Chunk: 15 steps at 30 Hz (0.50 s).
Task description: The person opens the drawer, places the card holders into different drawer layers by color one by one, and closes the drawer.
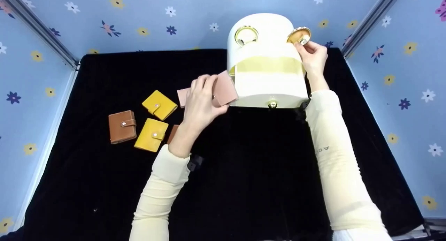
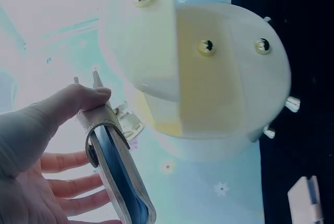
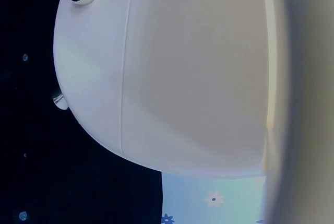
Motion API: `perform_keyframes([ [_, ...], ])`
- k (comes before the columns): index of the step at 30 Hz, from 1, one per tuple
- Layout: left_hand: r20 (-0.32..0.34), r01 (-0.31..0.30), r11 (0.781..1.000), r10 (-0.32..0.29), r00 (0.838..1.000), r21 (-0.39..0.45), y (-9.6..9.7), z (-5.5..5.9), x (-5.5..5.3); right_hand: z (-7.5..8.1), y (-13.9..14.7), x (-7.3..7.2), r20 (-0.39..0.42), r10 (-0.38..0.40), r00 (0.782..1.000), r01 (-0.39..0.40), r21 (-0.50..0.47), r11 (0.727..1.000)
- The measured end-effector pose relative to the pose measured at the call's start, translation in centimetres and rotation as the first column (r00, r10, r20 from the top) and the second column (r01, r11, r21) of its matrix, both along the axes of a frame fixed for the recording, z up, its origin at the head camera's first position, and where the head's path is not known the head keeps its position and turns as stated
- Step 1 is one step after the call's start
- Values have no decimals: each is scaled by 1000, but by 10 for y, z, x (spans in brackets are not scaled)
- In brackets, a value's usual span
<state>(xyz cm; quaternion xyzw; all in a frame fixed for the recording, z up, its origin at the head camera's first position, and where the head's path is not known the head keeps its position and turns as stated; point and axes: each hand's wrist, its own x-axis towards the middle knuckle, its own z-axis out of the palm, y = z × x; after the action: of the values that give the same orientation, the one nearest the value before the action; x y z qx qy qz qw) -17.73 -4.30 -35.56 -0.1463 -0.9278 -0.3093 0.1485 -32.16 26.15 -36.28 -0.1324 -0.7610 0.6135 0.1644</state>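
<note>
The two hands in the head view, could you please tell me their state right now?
Left hand: closed, holding a pink snap wallet.
Right hand: closed, pinching a round gold ornament at its edge.

A smooth black cloth covers the flat surface, its far edge meeting a pale-blue back wall panel printed with white, yellow and dark-purple flowers. A matching floral left panel and right panel stand at the sides. A straight grey metal left corner post and right corner post join them to the back. A narrow white strip borders the cloth's left edge.
</note>
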Motion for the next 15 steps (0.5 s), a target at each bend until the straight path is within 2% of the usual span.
perform_keyframes([
  [7,-17,52,998,-53,998,-22,17,17,-13,0,0,0,-2,1,1000,-1,14,1000],
  [15,-23,72,997,-72,997,-26,38,30,-30,-1,1,-1,9,-8,1000,8,-5,1000],
])
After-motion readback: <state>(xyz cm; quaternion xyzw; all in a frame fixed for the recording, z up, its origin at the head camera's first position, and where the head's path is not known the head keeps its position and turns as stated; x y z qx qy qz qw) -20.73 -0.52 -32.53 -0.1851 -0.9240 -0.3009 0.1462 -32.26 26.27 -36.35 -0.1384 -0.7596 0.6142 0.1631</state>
